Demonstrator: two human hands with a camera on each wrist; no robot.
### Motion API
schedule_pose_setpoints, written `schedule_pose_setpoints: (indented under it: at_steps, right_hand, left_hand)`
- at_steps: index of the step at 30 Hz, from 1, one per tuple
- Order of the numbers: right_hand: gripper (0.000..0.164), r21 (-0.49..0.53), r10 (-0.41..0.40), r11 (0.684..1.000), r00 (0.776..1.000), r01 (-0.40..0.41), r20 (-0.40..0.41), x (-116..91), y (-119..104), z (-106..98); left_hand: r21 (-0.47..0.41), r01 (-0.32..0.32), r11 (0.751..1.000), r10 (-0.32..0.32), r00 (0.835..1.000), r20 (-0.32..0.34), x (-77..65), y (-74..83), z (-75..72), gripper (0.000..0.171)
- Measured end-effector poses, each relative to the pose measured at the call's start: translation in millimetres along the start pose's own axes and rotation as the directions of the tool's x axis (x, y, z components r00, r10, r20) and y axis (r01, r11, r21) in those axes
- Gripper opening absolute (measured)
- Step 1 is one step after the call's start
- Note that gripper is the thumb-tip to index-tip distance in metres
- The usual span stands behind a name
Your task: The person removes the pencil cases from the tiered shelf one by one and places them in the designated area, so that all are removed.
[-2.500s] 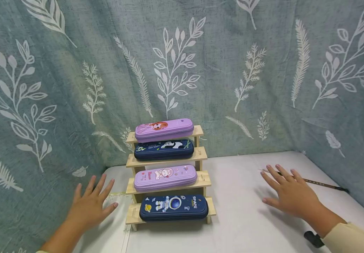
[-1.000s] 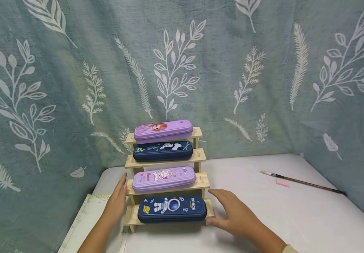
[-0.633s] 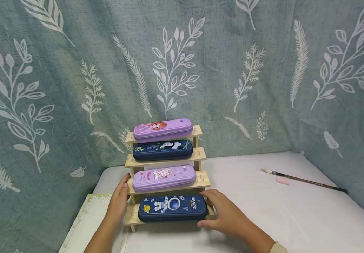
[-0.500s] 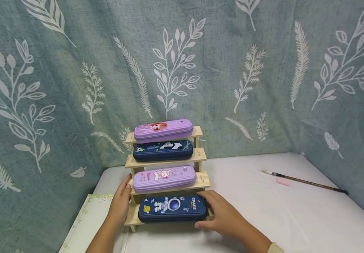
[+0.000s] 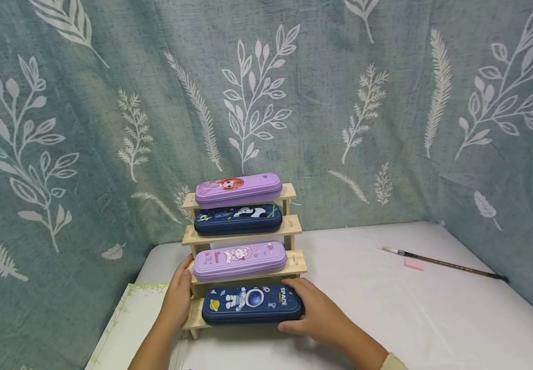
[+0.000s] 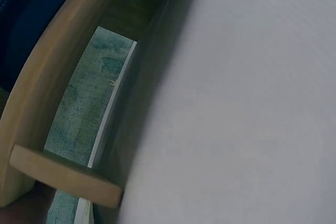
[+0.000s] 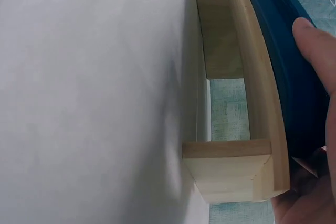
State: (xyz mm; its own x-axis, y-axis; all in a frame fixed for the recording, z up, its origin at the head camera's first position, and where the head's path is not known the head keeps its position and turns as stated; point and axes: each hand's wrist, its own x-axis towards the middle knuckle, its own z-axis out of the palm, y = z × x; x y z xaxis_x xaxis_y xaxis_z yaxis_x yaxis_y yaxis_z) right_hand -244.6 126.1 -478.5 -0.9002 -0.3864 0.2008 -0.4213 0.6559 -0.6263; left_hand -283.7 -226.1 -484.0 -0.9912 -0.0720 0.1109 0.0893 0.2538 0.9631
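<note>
A four-step wooden stand [image 5: 194, 314] bears a pencil case on each step. On the lowest step lies a dark blue astronaut pencil case [image 5: 266, 313]. My right hand [image 5: 319, 311] grips its right end, with the thumb along the front and the fingers over the far side. The right wrist view shows the thumb [image 7: 315, 45] pressed to the blue case. At the stand's left side, my left hand [image 5: 176, 298] holds the edge near the second step; its fingertips are partly hidden. Above are a lilac rabbit case [image 5: 240, 259], a navy panda case [image 5: 238, 220] and a purple girl-print case [image 5: 238, 189].
A paintbrush [image 5: 446, 264] and a pink eraser [image 5: 414, 264] lie on the white table [image 5: 363, 267] at right. A pale sheet with a patterned border [image 5: 120, 324] lies at left. A leaf-patterned curtain [image 5: 317, 139] hangs behind and along both sides.
Both hands came inward from apart over the table. The left hand took hold of the stand's side, and the right hand closed around the astronaut case's right end. The cases stay on their steps.
</note>
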Motion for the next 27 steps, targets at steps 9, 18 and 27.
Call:
schedule_pose_setpoints:
  at_steps: [9,18,27]
  right_hand:
    - [0.091,0.074,0.01,0.997,1.0,-0.008,-0.029,-0.4,6.0,5.2]
    - [0.089,0.139,0.063,0.989,0.998,-0.058,-0.032,-1.4,7.8,5.9]
    - [0.09,0.225,0.095,0.971,0.995,-0.087,-0.029,-2.7,12.8,4.2]
  left_hand:
    - [0.003,0.027,1.0,-0.027,1.0,-0.012,-1.6,2.1,2.3,0.051]
    - [0.028,0.008,1.0,-0.007,1.0,-0.021,-2.2,-0.1,3.2,0.052]
    - [0.042,-0.008,0.999,0.009,0.999,-0.032,-0.3,-5.1,2.4,0.052]
